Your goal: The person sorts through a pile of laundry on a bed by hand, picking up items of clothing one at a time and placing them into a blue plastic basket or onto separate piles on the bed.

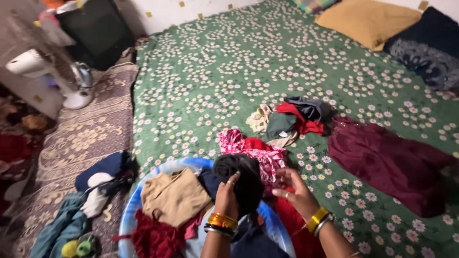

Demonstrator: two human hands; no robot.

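My left hand grips a bunched black garment and holds it up over the blue plastic tub. Bangles ring both wrists. My right hand hovers just right of the black garment with fingers spread, touching a pink patterned cloth that spills over the tub's far rim. The tub holds a tan garment, a dark red one and other clothes.
A green floral bedsheet covers the mattress. On it lie a small heap of mixed clothes and a spread maroon garment. Pillows sit at the far right. A white fan stands on the left rug, clothes beside the tub.
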